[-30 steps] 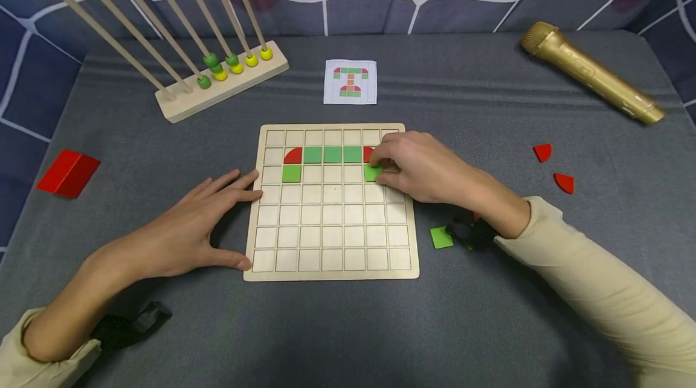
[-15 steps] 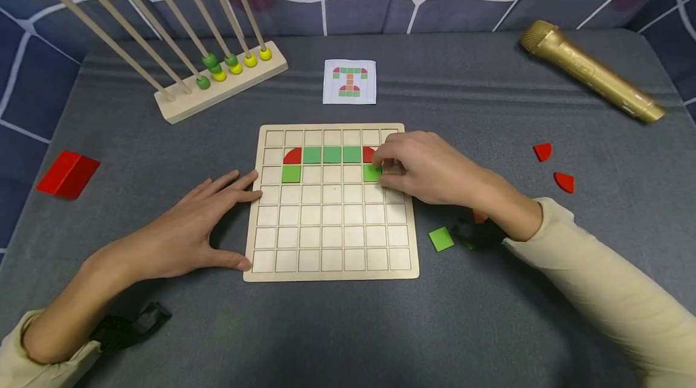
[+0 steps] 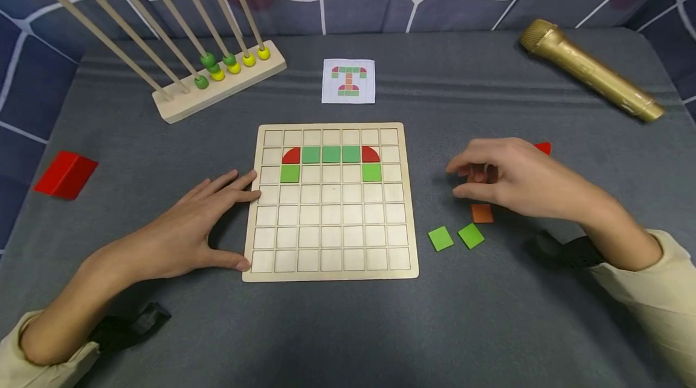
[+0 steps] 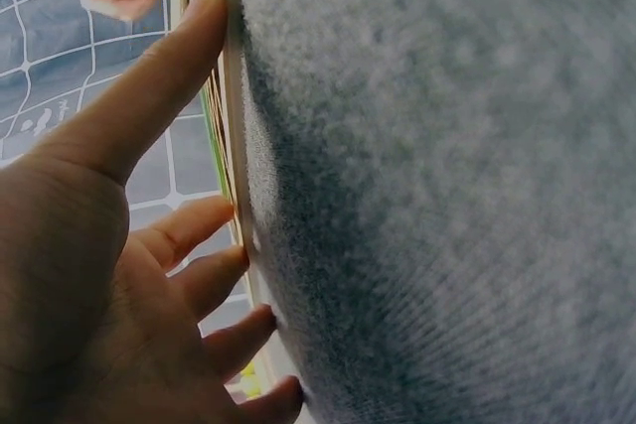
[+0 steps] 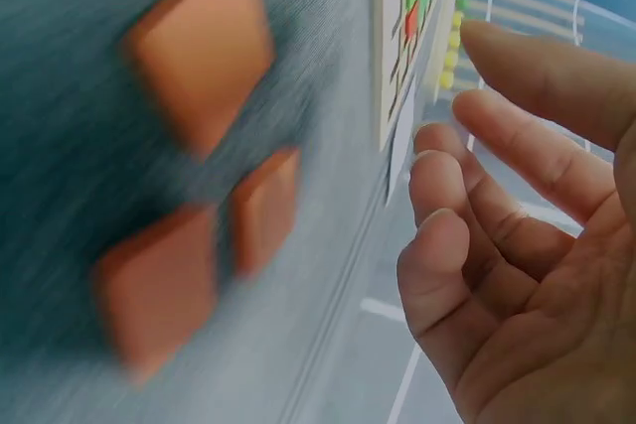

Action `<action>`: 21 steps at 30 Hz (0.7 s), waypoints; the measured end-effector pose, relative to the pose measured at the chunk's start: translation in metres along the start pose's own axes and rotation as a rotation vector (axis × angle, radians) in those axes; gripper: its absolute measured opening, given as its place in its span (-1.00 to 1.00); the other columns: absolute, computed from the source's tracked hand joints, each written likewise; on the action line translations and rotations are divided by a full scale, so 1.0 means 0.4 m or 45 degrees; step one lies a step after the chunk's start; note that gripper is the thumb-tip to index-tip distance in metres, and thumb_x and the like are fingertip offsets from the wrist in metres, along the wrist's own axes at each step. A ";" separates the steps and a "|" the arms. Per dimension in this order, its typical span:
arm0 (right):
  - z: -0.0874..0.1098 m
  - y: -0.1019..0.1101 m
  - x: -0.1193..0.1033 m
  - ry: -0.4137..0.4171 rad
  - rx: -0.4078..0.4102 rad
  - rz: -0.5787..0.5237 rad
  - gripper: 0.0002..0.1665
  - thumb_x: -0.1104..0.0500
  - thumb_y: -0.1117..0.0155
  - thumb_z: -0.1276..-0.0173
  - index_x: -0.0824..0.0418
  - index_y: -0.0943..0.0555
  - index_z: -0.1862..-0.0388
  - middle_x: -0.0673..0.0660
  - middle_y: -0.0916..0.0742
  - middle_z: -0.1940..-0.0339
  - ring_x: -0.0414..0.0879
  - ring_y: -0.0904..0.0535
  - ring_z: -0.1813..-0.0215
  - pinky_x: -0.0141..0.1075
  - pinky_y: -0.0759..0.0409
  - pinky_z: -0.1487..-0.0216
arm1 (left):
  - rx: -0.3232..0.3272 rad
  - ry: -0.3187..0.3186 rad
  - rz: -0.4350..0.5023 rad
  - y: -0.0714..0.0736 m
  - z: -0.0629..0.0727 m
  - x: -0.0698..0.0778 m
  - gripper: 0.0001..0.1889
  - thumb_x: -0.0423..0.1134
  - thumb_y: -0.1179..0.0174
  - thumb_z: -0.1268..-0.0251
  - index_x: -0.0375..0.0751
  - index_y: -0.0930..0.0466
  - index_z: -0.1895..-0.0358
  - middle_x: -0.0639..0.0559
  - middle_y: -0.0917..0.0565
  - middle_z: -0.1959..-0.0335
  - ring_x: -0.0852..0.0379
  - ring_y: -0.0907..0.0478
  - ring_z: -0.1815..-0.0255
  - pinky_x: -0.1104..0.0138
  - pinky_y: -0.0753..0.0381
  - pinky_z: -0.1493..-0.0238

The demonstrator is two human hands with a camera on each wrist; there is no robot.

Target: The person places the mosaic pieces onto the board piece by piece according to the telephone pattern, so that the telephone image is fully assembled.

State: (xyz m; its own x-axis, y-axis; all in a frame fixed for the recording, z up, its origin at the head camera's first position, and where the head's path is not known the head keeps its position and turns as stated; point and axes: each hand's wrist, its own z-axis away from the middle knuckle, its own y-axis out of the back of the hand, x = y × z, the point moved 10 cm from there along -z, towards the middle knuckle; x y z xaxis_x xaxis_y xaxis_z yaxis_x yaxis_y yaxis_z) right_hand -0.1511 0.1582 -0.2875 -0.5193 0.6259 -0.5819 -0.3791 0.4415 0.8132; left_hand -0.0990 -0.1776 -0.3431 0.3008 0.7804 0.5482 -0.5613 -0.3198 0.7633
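Note:
A wooden grid board (image 3: 333, 216) lies in the middle of the head view. Red quarter-round tiles (image 3: 371, 154) and green square tiles (image 3: 331, 155) fill an arch of cells near its top. My left hand (image 3: 182, 231) rests at the board's left edge, fingers spread, with fingertips and thumb touching the rim (image 4: 235, 136) in the left wrist view. To the right of the board, my right hand (image 3: 522, 176) hovers over orange square tiles, fingers loosely bent and nothing held. One orange tile (image 3: 481, 213) shows below it; the right wrist view shows several blurred orange tiles (image 5: 204, 52).
Two loose green tiles (image 3: 470, 235) lie right of the board. A red quarter-round tile (image 3: 544, 147) peeks out behind my right hand. Farther out are a pattern card (image 3: 348, 81), a peg stand with beads (image 3: 223, 89), a red block (image 3: 66, 174) and a gold microphone (image 3: 592, 71).
My right hand has left the green tile at the board's right side and moved right, over the orange tiles. Tiles formerly under its wrist now show. The left hand stays put.

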 end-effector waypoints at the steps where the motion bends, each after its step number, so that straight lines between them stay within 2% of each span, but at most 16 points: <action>1: 0.013 0.006 0.011 -0.014 0.009 -0.014 -0.73 0.23 -0.53 -0.17 0.00 -0.72 0.16 -0.21 -0.58 0.41 -0.30 -0.47 0.43 -0.44 -0.41 0.43 | 0.001 0.000 0.002 0.001 0.001 0.000 0.08 0.44 -0.39 0.16 -0.13 -0.30 -0.43 -0.04 0.05 -0.60 -0.24 0.22 -0.57 -0.27 0.26 -0.41; 5: 0.053 0.021 0.054 -0.054 0.051 -0.035 -0.65 0.30 -0.55 -0.12 -0.02 -0.71 0.15 -0.23 -0.62 0.39 -0.29 -0.51 0.39 -0.47 -0.43 0.41 | -0.004 0.004 0.017 0.002 0.003 0.000 0.08 0.43 -0.38 0.15 -0.11 -0.30 -0.44 -0.01 0.07 -0.61 -0.25 0.22 -0.57 -0.28 0.28 -0.41; 9: 0.072 0.025 0.091 -0.079 0.079 -0.032 -0.62 0.33 -0.55 -0.09 0.02 -0.71 0.12 -0.21 -0.63 0.40 -0.28 -0.51 0.37 -0.47 -0.42 0.39 | -0.008 0.011 0.024 0.003 0.003 0.000 0.07 0.42 -0.39 0.14 -0.10 -0.30 -0.44 0.00 0.07 -0.61 -0.26 0.22 -0.57 -0.28 0.29 -0.41; 15: 0.075 0.009 0.133 -0.155 0.034 -0.052 -0.61 0.32 -0.53 -0.12 0.06 -0.70 0.07 -0.18 -0.61 0.40 -0.25 -0.49 0.33 -0.46 -0.41 0.36 | -0.005 0.012 0.026 0.004 0.003 0.001 0.07 0.41 -0.40 0.15 -0.12 -0.30 -0.43 -0.02 0.06 -0.61 -0.27 0.22 -0.57 -0.29 0.29 -0.41; 21: 0.065 -0.008 0.147 -0.179 -0.005 -0.082 -0.66 0.32 -0.50 -0.16 0.12 -0.69 0.07 -0.13 -0.58 0.49 -0.23 -0.49 0.38 -0.45 -0.41 0.38 | 0.000 0.011 0.018 0.004 0.005 0.003 0.08 0.42 -0.40 0.16 -0.11 -0.30 -0.44 -0.02 0.06 -0.61 -0.26 0.22 -0.57 -0.28 0.27 -0.41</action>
State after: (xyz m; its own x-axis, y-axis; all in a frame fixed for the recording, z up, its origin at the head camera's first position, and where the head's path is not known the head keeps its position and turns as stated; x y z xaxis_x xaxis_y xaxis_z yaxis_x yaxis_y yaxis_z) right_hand -0.1604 0.2104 -0.3242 -0.3815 0.6805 -0.6257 -0.4111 0.4814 0.7742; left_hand -0.0980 -0.1781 -0.3407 0.2863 0.7804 0.5558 -0.5657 -0.3305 0.7555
